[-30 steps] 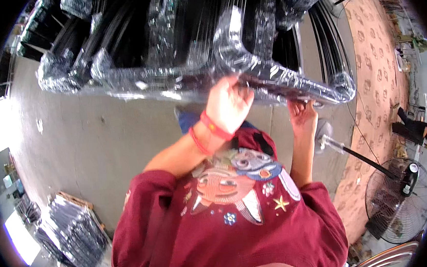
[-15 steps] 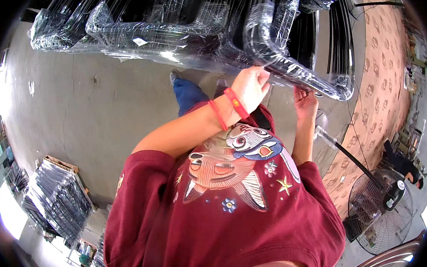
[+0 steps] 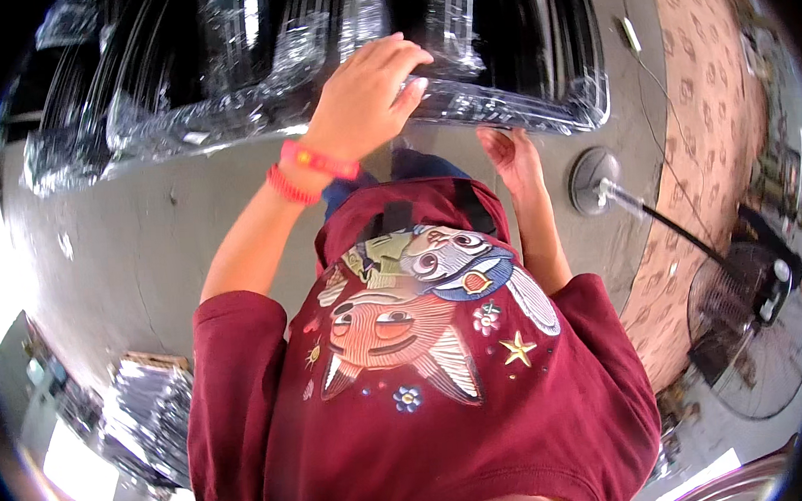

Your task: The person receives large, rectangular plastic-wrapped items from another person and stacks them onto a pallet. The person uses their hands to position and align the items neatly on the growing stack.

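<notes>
Left hand [image 3: 369, 96] has shifted left since the last frame, now over the film-wrapped black frames [image 3: 218, 115] at far side, thumb apart. Right hand [image 3: 513, 156] at their near edge; can't tell grip.

A left hand [image 3: 359, 97] extends over film-wrapped black frames [image 3: 512, 106], the right hand [image 3: 517, 159] at their near edge.

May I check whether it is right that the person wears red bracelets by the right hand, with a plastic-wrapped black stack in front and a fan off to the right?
Not quite: the head view shows the red bracelets by the left hand, not the right hand. The plastic-wrapped black stack is in front and the fan is off to the right.
</notes>
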The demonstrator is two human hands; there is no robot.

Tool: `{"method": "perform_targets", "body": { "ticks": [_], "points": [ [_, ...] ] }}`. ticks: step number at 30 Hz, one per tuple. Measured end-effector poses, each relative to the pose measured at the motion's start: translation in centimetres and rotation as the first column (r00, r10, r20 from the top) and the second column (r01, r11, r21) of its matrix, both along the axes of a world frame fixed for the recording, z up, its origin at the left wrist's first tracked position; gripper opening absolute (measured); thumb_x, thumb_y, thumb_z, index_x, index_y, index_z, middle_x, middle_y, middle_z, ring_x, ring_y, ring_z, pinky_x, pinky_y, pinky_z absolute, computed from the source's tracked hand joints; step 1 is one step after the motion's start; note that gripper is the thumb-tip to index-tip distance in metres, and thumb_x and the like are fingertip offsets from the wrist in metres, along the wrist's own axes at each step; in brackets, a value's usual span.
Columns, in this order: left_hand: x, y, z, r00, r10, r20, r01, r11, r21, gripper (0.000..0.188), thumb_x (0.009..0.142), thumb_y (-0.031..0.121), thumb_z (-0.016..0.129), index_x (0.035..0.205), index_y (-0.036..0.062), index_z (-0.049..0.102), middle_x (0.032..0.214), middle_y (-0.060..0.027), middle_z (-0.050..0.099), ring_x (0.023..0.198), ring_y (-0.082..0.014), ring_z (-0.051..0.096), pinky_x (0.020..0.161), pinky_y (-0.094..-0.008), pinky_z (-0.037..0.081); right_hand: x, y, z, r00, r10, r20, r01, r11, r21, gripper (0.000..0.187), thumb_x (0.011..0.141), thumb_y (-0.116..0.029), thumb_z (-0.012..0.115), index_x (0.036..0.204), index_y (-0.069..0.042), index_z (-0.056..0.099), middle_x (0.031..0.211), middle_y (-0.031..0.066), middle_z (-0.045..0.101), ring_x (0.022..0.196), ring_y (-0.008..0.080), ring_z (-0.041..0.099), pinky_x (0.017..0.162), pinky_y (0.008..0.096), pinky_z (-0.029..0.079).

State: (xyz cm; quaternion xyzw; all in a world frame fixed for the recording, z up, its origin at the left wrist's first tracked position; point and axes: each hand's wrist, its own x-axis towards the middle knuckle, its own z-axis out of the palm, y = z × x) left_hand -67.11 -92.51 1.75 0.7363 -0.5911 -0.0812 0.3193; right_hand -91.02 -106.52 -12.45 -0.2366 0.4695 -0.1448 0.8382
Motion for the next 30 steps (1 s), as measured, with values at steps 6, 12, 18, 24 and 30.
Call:
{"method": "perform_targets", "body": {
  "ticks": [6, 12, 18, 24, 30],
  "points": [
    [2.1, -3.1, -3.3, 0.930, -0.236, 0.283, 0.124, 0.923, 0.365, 0.047, 0.090, 0.038, 0.040, 0.064, 0.0037, 0.060, 0.065, -0.0122, 0.060, 0.071, -0.0291, 0.057, 0.093, -0.0391, 0.036, -1.2, -3.0, 10.6, 0.722, 0.425, -0.547, -0.639, 0.713, -0.290, 0.042, 0.089, -0.035, 0.047, 0.075, 0.002, 0.060, 0.060, 0.0115, 0.061, 0.054, 0.0186, 0.062, 0.049, 0.0252, 0.050],
    [2.3, -3.4, -2.9, 0.920, -0.270, 0.283, 0.138, 0.901, 0.411, 0.047, 0.090, 0.037, 0.040, 0.070, 0.0023, 0.063, 0.069, -0.0131, 0.061, 0.076, -0.0295, 0.057, 0.094, -0.0401, 0.037, -3.4, -11.3, 6.2, 0.832, -0.468, -0.298, 0.043, 0.589, -0.807, 0.037, 0.084, -0.042, 0.054, 0.087, -0.006, 0.061, 0.072, 0.0017, 0.060, 0.062, 0.0111, 0.053, 0.058, 0.0203, 0.038],
    [2.9, -4.0, -3.4, 0.911, -0.305, 0.278, 0.188, 0.906, 0.378, 0.053, 0.091, 0.040, 0.035, 0.064, 0.0032, 0.063, 0.067, -0.0145, 0.061, 0.076, -0.0291, 0.058, 0.093, -0.0397, 0.037, 0.6, -13.0, 5.4, 0.984, -0.163, -0.078, 0.114, 0.896, -0.429, 0.036, 0.077, -0.043, 0.059, 0.094, -0.011, 0.061, 0.077, -0.0012, 0.062, 0.066, 0.0118, 0.057, 0.058, 0.0247, 0.041],
    [3.3, -2.8, -2.8, 0.898, -0.369, 0.238, 0.236, 0.863, 0.446, 0.035, 0.091, 0.028, 0.038, 0.087, 0.0032, 0.063, 0.086, -0.0111, 0.063, 0.088, -0.0274, 0.056, 0.094, -0.0394, 0.035, 0.5, -12.7, 3.7, 0.942, -0.286, -0.176, 0.145, 0.819, -0.555, 0.030, 0.078, -0.037, 0.058, 0.088, -0.009, 0.063, 0.082, 0.0025, 0.064, 0.071, 0.0138, 0.058, 0.065, 0.0278, 0.041],
    [3.4, -2.4, -3.3, 0.943, -0.296, 0.154, 0.230, 0.911, 0.343, 0.034, 0.089, 0.033, 0.044, 0.082, 0.0060, 0.064, 0.083, -0.0066, 0.063, 0.086, -0.0238, 0.057, 0.095, -0.0406, 0.035, 1.1, -11.4, 4.8, 0.934, -0.349, -0.070, 0.285, 0.851, -0.440, 0.050, 0.079, -0.026, 0.058, 0.119, 0.003, 0.050, 0.115, 0.0121, 0.055, 0.105, 0.0212, 0.052, 0.092, 0.0285, 0.036]
  ]
}}
